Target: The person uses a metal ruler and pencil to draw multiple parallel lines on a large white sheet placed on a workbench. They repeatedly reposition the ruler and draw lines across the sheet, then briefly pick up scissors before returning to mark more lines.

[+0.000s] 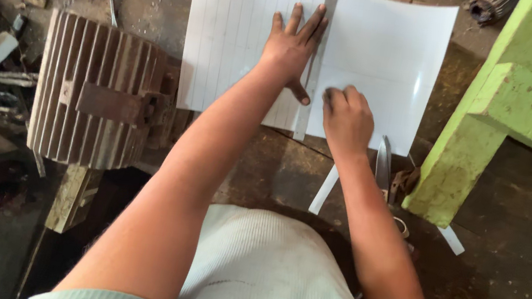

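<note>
While left hand (288, 52) lies flat, fingers spread, pinning ruler (316, 59) on white sheet (390, 56) at twelve o'clock, right hand (346, 119) curled, contents unclear; press firmly, mark close against edge.

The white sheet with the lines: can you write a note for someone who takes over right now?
Left hand: flat, pressing the long grey metal ruler onto the white plastic sheet.
Right hand: closed at the ruler's right edge, low on the sheet; whatever it holds is hidden.
Done: the sheet's left part carries parallel lines.
Left: the part right of the ruler is unlined.
Nearby: metal blade below the sheet, ribbed motor housing to the left.
</note>
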`<state>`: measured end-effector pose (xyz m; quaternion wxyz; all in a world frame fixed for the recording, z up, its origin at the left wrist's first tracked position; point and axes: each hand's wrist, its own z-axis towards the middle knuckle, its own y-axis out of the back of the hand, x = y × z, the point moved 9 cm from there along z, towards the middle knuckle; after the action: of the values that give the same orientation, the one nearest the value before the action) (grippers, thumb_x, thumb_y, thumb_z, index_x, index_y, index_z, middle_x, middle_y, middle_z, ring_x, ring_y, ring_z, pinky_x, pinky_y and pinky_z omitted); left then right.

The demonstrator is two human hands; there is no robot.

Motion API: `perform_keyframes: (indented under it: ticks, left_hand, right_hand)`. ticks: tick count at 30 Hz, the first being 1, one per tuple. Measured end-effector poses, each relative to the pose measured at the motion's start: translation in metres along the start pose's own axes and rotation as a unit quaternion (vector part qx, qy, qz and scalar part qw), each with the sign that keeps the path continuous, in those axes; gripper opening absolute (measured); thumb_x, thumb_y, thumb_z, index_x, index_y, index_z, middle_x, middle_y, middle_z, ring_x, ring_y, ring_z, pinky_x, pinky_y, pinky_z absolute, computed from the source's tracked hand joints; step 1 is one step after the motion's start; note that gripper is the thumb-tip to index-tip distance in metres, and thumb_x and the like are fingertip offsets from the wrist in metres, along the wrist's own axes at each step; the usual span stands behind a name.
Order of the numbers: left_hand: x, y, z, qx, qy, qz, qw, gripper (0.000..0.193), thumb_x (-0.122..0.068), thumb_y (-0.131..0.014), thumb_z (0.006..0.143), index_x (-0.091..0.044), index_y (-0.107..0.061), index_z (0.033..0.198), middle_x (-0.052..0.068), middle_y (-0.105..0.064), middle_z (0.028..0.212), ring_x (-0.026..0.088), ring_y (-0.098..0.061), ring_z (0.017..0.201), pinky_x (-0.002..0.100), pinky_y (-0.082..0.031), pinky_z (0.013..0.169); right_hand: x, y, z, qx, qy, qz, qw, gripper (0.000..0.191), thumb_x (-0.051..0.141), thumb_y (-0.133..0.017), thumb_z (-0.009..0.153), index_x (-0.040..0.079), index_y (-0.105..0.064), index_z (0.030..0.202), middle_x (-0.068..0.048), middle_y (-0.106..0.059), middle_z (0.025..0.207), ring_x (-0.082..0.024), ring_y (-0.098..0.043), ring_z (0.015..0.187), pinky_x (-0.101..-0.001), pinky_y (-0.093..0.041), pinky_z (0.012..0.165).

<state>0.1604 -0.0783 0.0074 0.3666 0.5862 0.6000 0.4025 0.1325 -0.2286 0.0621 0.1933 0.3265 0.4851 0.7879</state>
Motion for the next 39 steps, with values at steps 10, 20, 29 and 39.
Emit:
perform_keyframes:
  ticks: [10,20,29,39]
  left_hand:
    - [-0.001,-0.003,0.003,0.036,0.016,0.015,0.999,0.171,-0.080,-0.089,0.038,-0.005,-0.003,0.166,0.015,0.007,0.172,0.047,-0.006,0.155,0.064,-0.027,0.118]
    - [-0.003,-0.002,0.010,0.011,0.010,0.015,1.000,0.169,-0.077,-0.090,0.039,-0.004,-0.008,0.166,0.018,0.002,0.172,0.050,-0.010,0.153,0.064,-0.031,0.116]
    - [-0.001,0.002,0.005,0.043,0.008,0.004,0.999,0.165,-0.076,-0.091,0.044,-0.004,-0.005,0.165,0.018,0.005,0.171,0.050,-0.006,0.153,0.065,-0.027,0.117]
    - [-0.003,0.002,0.006,0.048,0.004,-0.005,0.999,0.169,-0.075,-0.092,0.041,-0.003,-0.004,0.166,0.020,0.010,0.171,0.050,-0.003,0.153,0.063,-0.025,0.118]
  right_hand:
    - [0.042,0.006,-0.071,0.118,0.073,0.016,0.990,0.028,0.006,-0.073,0.079,0.004,-0.073,0.107,-0.011,-0.065,0.094,-0.030,-0.066,0.088,-0.0424,-0.056,0.077]
    - [0.020,-0.008,0.047,-0.043,0.010,-0.008,0.999,0.017,0.015,-0.072,0.094,0.007,-0.074,0.109,-0.014,-0.066,0.097,-0.036,-0.067,0.089,-0.0451,-0.056,0.077]
    - [0.003,-0.024,0.188,-0.010,0.049,-0.013,0.999,0.017,0.021,-0.068,0.100,0.006,-0.074,0.107,-0.015,-0.069,0.101,-0.040,-0.065,0.094,-0.0502,-0.054,0.080]
    - [0.040,0.013,-0.104,0.170,-0.017,0.048,0.984,0.018,0.018,-0.072,0.087,0.006,-0.074,0.100,-0.015,-0.069,0.097,-0.036,-0.069,0.087,-0.0455,-0.056,0.077]
